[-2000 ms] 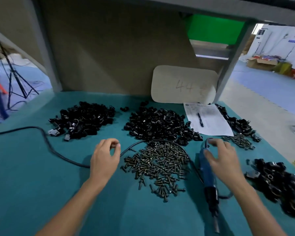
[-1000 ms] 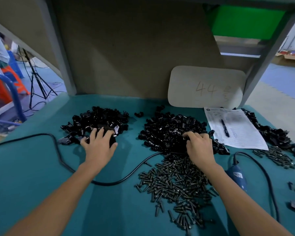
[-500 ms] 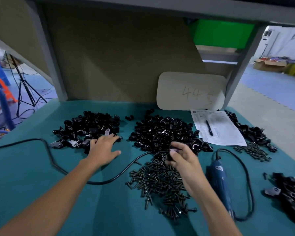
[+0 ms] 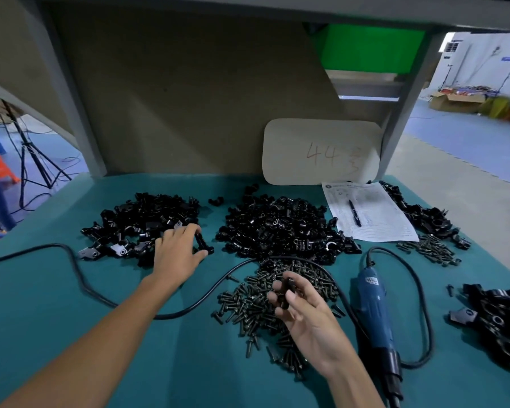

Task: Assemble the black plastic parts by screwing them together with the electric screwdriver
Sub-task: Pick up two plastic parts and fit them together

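My left hand [image 4: 175, 254] reaches to the right edge of the left pile of black plastic parts [image 4: 142, 222] and pinches one black part [image 4: 202, 244] between thumb and fingers. My right hand [image 4: 304, 313] hovers above the heap of dark screws [image 4: 256, 301], fingers curled round a small black plastic part [image 4: 287, 287]. The blue electric screwdriver [image 4: 376, 310] lies on the teal table [image 4: 42, 304] just right of that hand, untouched. A larger pile of black parts [image 4: 280, 228] sits at the centre.
The screwdriver's black cable [image 4: 80, 278] snakes across the table between my arms. A paper sheet [image 4: 371, 216] with a pen lies at back right, beside more parts [image 4: 424, 216] and screws [image 4: 430, 251]. Assembled pieces [image 4: 498, 322] are heaped at the right edge. A beige board [image 4: 321, 151] leans against the back wall.
My right hand has drawn back from the centre pile towards me, carrying a black part over the screws. My left hand stays at the left pile, now pinching a part at its edge.
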